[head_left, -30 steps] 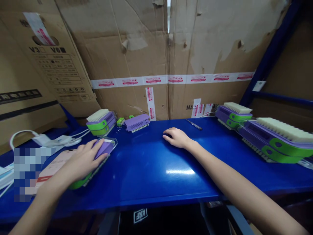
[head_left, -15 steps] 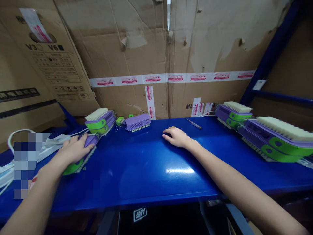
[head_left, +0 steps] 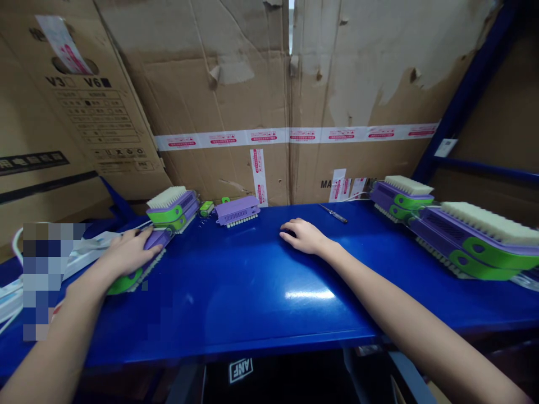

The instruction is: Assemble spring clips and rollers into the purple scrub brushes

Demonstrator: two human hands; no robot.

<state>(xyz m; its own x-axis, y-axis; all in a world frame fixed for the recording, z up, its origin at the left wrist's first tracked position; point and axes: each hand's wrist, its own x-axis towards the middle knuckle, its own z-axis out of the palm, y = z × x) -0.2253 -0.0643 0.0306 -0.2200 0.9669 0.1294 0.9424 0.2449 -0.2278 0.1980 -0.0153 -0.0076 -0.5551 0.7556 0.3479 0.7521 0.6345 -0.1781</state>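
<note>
At the left of the blue table, my left hand (head_left: 126, 252) lies over a purple and green brush (head_left: 145, 275), its fingers across the top and the thumb at the bristle side. The hand hides much of the brush. Directly behind it, touching or nearly so, stands a stack of similar brushes (head_left: 172, 209) with cream bristles facing up. My right hand (head_left: 304, 235) rests on the table near the middle, fingers loosely bent, thumb apart, holding nothing. Beyond it lies a screwdriver (head_left: 334, 214). A purple brush body (head_left: 238, 211) sits bristles down near the back.
Beside that brush body is a small green piece (head_left: 206, 209). More stacked brushes (head_left: 484, 241) stand at the right of the blue table (head_left: 252, 280). A white power strip (head_left: 80, 255) with cables lies at the left. Cardboard (head_left: 227, 95) walls the back; a blue post (head_left: 467, 84) rises at right.
My left hand and the brush under it have shifted slightly away from me, toward the stack behind. My right hand has stayed in place.
</note>
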